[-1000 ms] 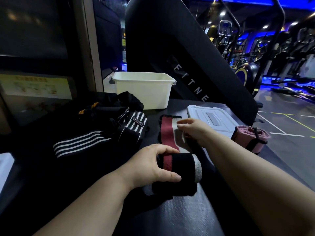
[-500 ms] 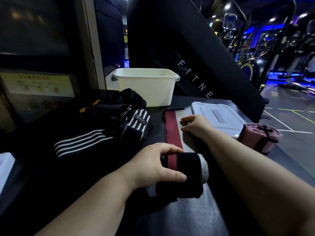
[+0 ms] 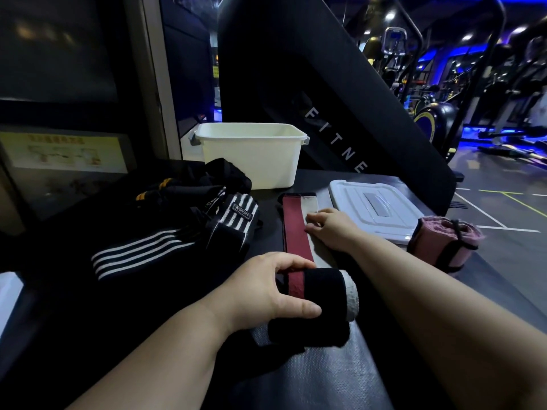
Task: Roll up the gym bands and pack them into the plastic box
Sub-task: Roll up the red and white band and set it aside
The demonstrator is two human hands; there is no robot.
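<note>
As the left hand [image 3: 266,288] grips the near roll [image 3: 322,303], its strip [image 3: 293,229] runs far. The right hand [image 3: 334,229] presses it, fingers straight.

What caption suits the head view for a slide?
The left hand grips a partly rolled red-striped band; the right hand rests on its flat end, near a white plastic box.

Blocked at 10 o'clock by a heap of black striped bands [image 3: 177,232], overlapping the left front of the plastic box [image 3: 251,161] at 12. Open from above into that box; hemmed behind and right by a slanted black panel [image 3: 325,84]. Taken at 1 o'clock by the flat lid [image 3: 376,202], at 2 by a pink rolled band [image 3: 441,247] just beside it. Filled through the middle by the half-rolled band [image 3: 319,300]. Free over bare desk [image 3: 310,377] at 6.
</note>
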